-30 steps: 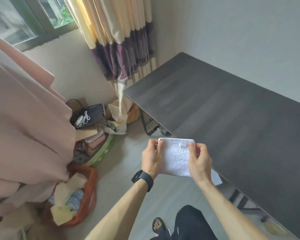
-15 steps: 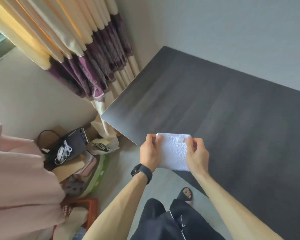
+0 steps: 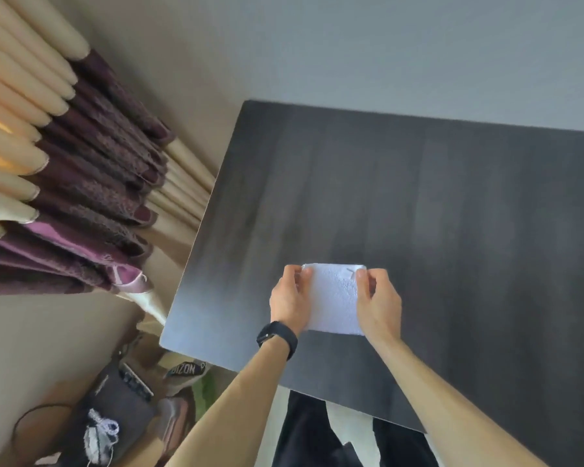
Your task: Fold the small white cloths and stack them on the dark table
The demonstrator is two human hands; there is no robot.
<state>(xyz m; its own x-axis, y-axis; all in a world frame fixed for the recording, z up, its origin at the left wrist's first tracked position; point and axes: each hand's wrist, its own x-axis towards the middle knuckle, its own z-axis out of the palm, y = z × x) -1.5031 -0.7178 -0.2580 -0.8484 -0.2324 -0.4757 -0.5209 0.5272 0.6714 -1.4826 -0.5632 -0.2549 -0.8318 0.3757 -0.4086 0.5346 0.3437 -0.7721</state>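
A small white terry cloth [image 3: 334, 298], folded into a rectangle, hangs between my two hands over the near left part of the dark table [image 3: 452, 214]. My left hand [image 3: 289, 298], with a black watch on its wrist, pinches the cloth's upper left corner. Its upper right corner, by a small tag, is pinched by my right hand [image 3: 378, 301]. Whether the cloth touches the tabletop I cannot tell. No other white cloth shows on the table.
Cream and purple curtains [image 3: 75, 197] hang left of the table. Below them on the floor lie a dark bag [image 3: 115, 419] and other clutter. A grey wall runs behind the table. My dark trousers [image 3: 311, 433] show at the table's near edge.
My view swung right and over the table. Both hands carried the folded cloth from beside the table's edge to above its surface. The grip stayed the same.
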